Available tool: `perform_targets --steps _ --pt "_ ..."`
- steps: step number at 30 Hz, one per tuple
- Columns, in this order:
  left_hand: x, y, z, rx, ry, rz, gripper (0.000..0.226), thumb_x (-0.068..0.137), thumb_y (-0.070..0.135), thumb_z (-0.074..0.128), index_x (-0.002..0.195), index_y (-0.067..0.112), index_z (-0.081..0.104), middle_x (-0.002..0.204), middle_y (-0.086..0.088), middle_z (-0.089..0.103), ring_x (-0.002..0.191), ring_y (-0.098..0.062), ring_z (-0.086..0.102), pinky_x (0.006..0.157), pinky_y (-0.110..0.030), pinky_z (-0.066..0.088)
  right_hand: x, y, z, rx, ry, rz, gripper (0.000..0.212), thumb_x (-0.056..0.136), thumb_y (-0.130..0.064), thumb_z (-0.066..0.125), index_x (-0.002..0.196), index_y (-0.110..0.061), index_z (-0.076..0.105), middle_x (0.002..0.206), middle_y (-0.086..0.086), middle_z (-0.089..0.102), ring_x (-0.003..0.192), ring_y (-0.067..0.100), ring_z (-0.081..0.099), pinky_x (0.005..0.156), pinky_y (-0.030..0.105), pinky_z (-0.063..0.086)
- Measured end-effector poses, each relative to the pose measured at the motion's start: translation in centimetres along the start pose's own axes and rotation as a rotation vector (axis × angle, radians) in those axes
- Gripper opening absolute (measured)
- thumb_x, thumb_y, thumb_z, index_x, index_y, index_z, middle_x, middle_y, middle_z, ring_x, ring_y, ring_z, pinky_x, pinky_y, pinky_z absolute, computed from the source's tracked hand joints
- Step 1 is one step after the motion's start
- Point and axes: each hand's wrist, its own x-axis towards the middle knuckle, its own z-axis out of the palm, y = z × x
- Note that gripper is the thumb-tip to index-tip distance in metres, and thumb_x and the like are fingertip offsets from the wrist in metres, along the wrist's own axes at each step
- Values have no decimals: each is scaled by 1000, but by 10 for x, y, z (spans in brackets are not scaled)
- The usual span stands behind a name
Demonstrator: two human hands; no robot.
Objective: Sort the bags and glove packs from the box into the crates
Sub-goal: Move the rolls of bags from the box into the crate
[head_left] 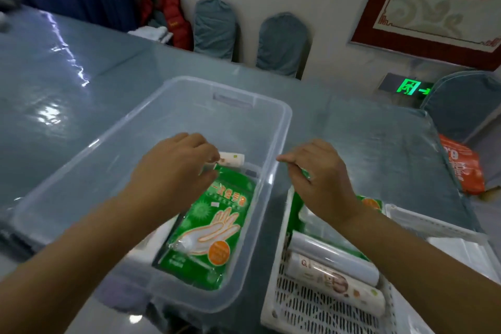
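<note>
A clear plastic box (pixel 271 127) stands on the table in front of me. Inside it lies a green glove pack (pixel 214 228) with a hand drawing, and a white bag roll (pixel 233 160) at its far end. My left hand (pixel 176 165) is inside the box, fingers closing on the white roll. My right hand (pixel 317 176) hovers over the white slotted crate (pixel 298 306) at right, pinching the top of a green glove pack (pixel 305 172) that hangs below it. That crate holds two bag rolls (pixel 336 276) and green packs (pixel 371 202).
A second white crate (pixel 433 225) sits further right. An orange package (pixel 461 165) lies at the table's right edge. Covered chairs (pixel 282 43) stand by the wall beyond the table. A glossy grey cloth (pixel 67 76) covers the table.
</note>
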Motion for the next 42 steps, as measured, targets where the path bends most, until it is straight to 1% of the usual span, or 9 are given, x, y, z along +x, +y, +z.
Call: perform_targets --steps 3,8,11,14,16,27,33,39,42 --pt "-4 -65 -17 113 -35 -63 20 79 21 67 98 15 69 101 -8 68 95 -33 61 78 -37 47 47 -35 37 22 -148 -112 14 78 -3 61 85 -7 72 78 9 70 72 29 60 68 36 46" --pt "-13 -146 -24 238 -135 -27 27 79 28 68 104 20 68 104 -2 68 99 -28 60 83 -38 46 91 -81 137 -78 -868 -87 25 87 -22 55 109 -24 66 110 5 66 103 28 57 83 35 45" --pt "-20 -171 -17 226 -158 2 31 73 29 73 103 18 69 102 -2 70 103 -27 59 85 -40 45 91 -97 190 -171 -1035 -232 30 89 -17 52 118 -21 60 112 7 63 102 27 58 83 38 49" --pt "-31 -191 -9 172 -198 29 32 76 32 70 106 20 67 106 2 68 118 -24 50 91 -39 42 83 -108 237 -218 -1013 -359 28 90 -12 51 116 -16 61 107 5 63 97 24 58 79 34 47" --pt "-35 -198 -5 122 -203 36 30 76 32 68 105 21 68 107 4 68 123 -23 46 92 -39 42 76 -110 261 -243 -993 -368 26 90 -12 54 114 -15 61 110 4 63 103 23 57 87 34 44" --pt "-36 -210 2 -107 -139 -40 27 87 30 57 112 23 63 113 10 65 132 -12 29 101 -29 34 48 -101 301 -453 -948 -475 59 70 -24 76 123 -21 50 126 8 51 108 27 48 94 43 40" --pt "-37 -207 -1 -85 -110 2 26 83 32 63 106 21 67 108 6 69 128 -18 37 101 -29 32 78 -105 251 -338 -782 -435 49 63 -26 81 107 -19 61 106 7 64 102 29 58 104 47 35" --pt "-33 -181 -4 16 -243 170 58 69 54 65 119 25 55 124 4 57 131 -22 35 105 -37 26 103 -108 162 -303 -586 -144 43 61 -39 67 97 -14 65 90 8 60 83 30 54 83 40 40" --pt "-26 -150 -9 -32 -216 202 74 58 45 79 121 19 50 117 -3 54 105 -26 51 89 -37 41 101 -104 115 -313 -563 -16 46 62 -42 66 98 -14 65 86 5 59 79 26 53 76 35 35"
